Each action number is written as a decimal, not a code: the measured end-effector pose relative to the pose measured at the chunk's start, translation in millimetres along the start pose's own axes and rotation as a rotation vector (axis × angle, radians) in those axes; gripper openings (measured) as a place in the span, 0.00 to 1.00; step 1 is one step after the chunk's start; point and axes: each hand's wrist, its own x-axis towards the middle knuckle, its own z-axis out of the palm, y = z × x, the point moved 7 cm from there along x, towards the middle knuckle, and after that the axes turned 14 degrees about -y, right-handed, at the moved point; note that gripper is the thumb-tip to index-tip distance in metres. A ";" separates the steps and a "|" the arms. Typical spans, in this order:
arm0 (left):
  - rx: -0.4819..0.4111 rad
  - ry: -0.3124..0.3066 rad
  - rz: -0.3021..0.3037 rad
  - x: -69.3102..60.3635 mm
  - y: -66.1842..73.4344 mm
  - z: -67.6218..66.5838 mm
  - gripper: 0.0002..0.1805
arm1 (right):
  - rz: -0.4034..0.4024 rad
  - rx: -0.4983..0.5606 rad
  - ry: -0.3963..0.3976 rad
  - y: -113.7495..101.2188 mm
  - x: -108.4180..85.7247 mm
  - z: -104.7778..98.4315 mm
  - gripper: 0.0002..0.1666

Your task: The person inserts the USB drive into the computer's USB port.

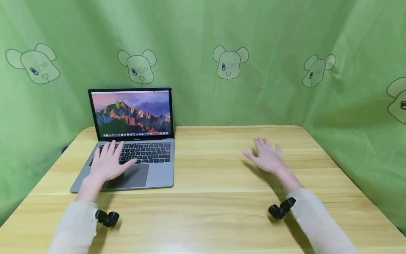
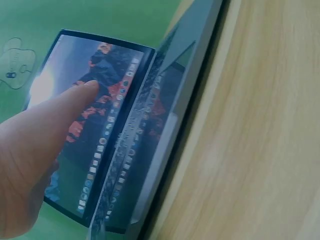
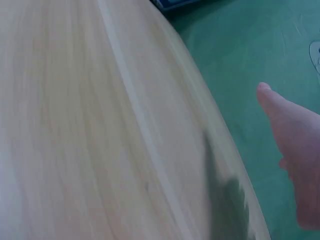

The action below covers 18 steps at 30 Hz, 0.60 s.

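Observation:
An opened laptop point(image 1: 161, 174) stands on the left part of the table, its screen point(image 1: 133, 113) lit with a mountain picture and a row of icons. My left hand point(image 1: 108, 164) is over the left side of its keyboard point(image 1: 149, 151), fingers spread and thumb pointing right. In the left wrist view the thumb point(image 2: 75, 105) shows in front of the screen, and the hand appears to hover above the laptop. Over the right part of the table, my right hand point(image 1: 266, 157) is held out flat with its thumb apart, holding nothing. Its shadow falls on the wood below.
The light wooden table point(image 1: 209, 218) has rounded back corners. A green curtain point(image 1: 196, 28) printed with bear-head outlines hangs behind and along both sides. Each sleeve carries a small black wrist camera, one on the left point(image 1: 108, 218) and one on the right point(image 1: 281, 208).

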 end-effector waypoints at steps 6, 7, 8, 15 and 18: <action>-0.029 0.022 0.038 -11.3 -7.6 -4.5 0.56 | -0.084 0.100 0.018 -28.4 7.3 -1.6 0.54; -0.045 0.027 0.041 -13.3 -10.5 -5.3 0.56 | -0.110 0.122 0.022 -35.3 8.6 -1.5 0.53; -0.069 0.027 0.044 -15.3 -13.8 -6.1 0.57 | -0.133 0.143 0.023 -42.1 10.0 -1.0 0.53; -0.314 0.038 0.034 -30.7 -48.0 -11.7 0.55 | -0.251 0.348 -0.018 -92.1 15.6 5.0 0.54; -0.446 0.018 0.015 -37.3 -63.7 -10.7 0.53 | -0.289 0.418 -0.049 -111.5 17.0 10.5 0.55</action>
